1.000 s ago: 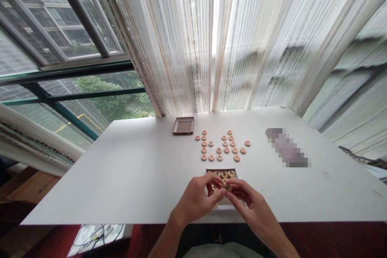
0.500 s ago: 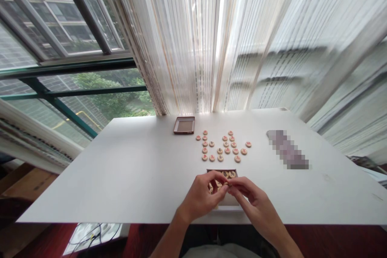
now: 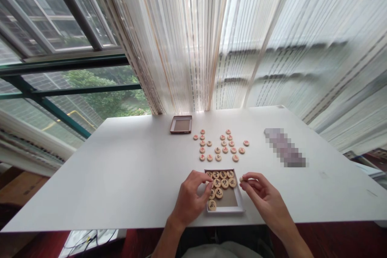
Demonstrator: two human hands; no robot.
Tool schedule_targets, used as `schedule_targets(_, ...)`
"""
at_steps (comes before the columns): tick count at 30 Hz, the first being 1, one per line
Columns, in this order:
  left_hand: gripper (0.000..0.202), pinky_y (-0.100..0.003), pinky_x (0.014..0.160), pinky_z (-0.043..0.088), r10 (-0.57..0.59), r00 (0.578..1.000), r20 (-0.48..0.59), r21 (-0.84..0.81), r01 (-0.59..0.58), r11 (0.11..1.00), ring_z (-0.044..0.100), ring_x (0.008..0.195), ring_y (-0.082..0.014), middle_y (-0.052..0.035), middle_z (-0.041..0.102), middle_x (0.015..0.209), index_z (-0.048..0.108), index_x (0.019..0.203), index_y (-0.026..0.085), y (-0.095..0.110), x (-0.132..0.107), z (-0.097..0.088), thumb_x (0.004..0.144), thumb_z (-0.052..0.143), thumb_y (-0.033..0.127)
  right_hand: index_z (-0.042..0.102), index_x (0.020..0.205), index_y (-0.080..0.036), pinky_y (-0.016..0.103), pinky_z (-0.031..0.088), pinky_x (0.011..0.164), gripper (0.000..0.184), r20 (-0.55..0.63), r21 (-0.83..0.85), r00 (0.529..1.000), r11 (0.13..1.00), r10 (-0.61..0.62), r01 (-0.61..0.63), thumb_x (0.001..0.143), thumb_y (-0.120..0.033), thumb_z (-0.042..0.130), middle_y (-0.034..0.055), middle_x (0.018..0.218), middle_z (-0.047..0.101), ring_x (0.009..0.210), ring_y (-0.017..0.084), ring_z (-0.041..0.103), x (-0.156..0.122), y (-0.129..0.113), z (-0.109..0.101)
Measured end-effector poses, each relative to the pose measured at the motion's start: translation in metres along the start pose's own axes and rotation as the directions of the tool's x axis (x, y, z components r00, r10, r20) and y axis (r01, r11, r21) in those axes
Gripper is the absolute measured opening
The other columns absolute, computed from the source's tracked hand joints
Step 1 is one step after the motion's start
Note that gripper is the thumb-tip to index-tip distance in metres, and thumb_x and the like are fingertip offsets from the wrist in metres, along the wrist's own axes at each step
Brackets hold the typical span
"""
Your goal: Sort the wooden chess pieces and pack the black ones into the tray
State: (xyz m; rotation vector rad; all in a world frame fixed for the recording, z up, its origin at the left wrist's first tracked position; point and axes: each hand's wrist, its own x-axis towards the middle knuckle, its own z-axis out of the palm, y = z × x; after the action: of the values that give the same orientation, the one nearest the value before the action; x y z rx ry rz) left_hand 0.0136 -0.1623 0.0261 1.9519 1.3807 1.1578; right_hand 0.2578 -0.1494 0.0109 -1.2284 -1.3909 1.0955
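Note:
A shallow white-rimmed box point(image 3: 238, 200) lies near the table's front edge, holding several round wooden Chinese chess pieces point(image 3: 224, 183) with black characters, with bare base at its lower right. My left hand point(image 3: 193, 193) is at the box's left side, thumb and forefinger curved slightly apart over the leftmost pieces, nothing visible between them. Just off the right wall, my right hand point(image 3: 263, 193) pinches one small xiangqi piece point(image 3: 241, 179) between thumb and forefinger; its marking is not visible. Beyond the box, loose pieces point(image 3: 225, 150) lie scattered, mostly red-marked, a few black.
A brown-edged box lid point(image 3: 181, 130) lies open side up at the far edge of the white table point(image 3: 105, 177). To the right is a pixelated, blurred object point(image 3: 286, 148). Striped sheer curtains point(image 3: 187, 48) hang behind. Cables point(image 3: 93, 240) lie below the left front edge.
My hands have moved apart from where they met over the box, the right one carrying a piece to the right. More of the box's contents shows. The view has shifted slightly.

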Motion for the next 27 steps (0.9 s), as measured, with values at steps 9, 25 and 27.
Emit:
schedule_targets(9,0.012,-0.035,0.086,0.05,0.073,0.997,-0.002,0.027,-0.073,0.997,0.061,0.095,-0.0207,-0.0053,0.067,0.096,0.065,0.099,0.022,-0.011,-0.005,0.004,0.094,0.055,0.018,0.056,0.106,-0.023,0.032,0.057,0.088,0.027,0.091,0.047,0.995,0.998,0.029,-0.034,0.088,-0.038,0.07,0.006,0.104,0.067,0.094,0.021,0.07,-0.001,-0.001,0.013)
schedule_targets(25,0.01,-0.033,0.08,0.05,0.049,0.999,-0.009,0.038,-0.048,0.998,0.061,0.087,-0.019,-0.0039,0.067,0.092,0.065,0.097,0.022,-0.01,-0.005,0.003,0.093,0.057,0.017,0.063,0.101,-0.022,0.03,0.056,0.08,0.02,0.1,-0.109,0.995,0.994,0.022,-0.011,0.093,-0.041,0.062,0.0047,0.095,0.069,0.088,0.02,0.068,0.003,-0.008,0.013)
schedule_targets(27,0.01,-0.033,0.079,0.05,0.047,0.999,-0.006,0.036,-0.047,0.998,0.061,0.085,-0.0186,-0.0035,0.067,0.091,0.065,0.098,0.022,-0.01,-0.005,0.003,0.093,0.057,0.017,0.065,0.1,-0.022,0.029,0.056,0.082,0.02,0.097,-0.133,0.995,0.991,0.024,-0.011,0.093,-0.04,0.063,0.0045,0.097,0.07,0.091,0.02,0.068,0.002,-0.011,0.014)
